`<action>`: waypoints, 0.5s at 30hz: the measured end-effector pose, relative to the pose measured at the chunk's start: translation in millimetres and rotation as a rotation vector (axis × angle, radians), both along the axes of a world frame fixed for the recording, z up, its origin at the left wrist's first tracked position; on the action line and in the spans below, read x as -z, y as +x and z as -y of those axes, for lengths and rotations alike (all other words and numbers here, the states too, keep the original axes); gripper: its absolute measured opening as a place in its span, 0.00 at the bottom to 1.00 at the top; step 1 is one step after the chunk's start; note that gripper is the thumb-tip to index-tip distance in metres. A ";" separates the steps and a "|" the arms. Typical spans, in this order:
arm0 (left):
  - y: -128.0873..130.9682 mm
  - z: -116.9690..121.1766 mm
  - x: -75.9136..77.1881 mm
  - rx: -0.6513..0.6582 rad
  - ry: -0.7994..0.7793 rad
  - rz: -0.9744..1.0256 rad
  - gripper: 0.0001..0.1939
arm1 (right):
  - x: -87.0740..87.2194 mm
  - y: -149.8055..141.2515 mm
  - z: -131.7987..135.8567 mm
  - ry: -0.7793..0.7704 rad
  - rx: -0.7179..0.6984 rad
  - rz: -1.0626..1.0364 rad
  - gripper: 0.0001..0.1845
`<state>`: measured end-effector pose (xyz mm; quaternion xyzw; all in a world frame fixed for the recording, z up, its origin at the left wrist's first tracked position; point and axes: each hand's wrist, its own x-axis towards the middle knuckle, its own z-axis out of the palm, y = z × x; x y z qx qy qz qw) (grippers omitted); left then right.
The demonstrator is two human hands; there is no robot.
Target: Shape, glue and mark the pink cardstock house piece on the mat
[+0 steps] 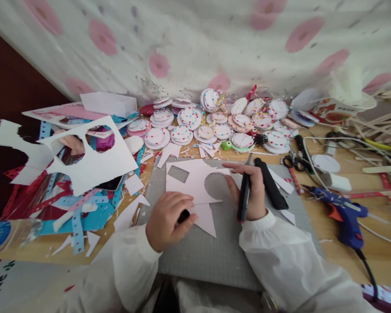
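My right hand [256, 184] holds a black marker [245, 193] between its fingers, with the narrow grey end pointing away from me. The index finger and thumb of that hand reach to the right edge of a white card sheet [198, 187]. The card has a four-sided hole and a round cutout, and lies on a grey cutting mat [234, 256]. Over the card's lower left, my left hand [169, 219] is curled around a small black piece [183, 216] that looks like the marker's cap. A long black tool [271, 184] lies right of my right hand, its kind unclear.
Stacked white discs with coloured dots [182, 134] line the back. Card offcuts [97, 152] and coloured strips are heaped at left near a plastic bottle [13, 234]. At right lie a blue glue gun [340, 213], scissors [293, 161], a cord, wooden sticks [381, 117] and a paper bowl [342, 108].
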<state>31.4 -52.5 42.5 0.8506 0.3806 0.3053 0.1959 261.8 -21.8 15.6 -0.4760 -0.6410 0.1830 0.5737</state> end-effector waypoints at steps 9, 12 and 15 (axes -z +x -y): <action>1.5 37.8 13.7 0.006 0.027 -0.405 0.24 | 16.7 3.5 -5.3 -0.140 -0.569 0.522 0.19; 1.3 33.8 14.4 -0.019 0.035 -0.427 0.25 | 15.1 5.8 -6.3 -0.123 -0.492 0.602 0.26; -0.6 31.1 13.6 -0.051 0.049 -0.446 0.25 | 10.5 8.1 -5.4 -0.108 -0.401 0.668 0.31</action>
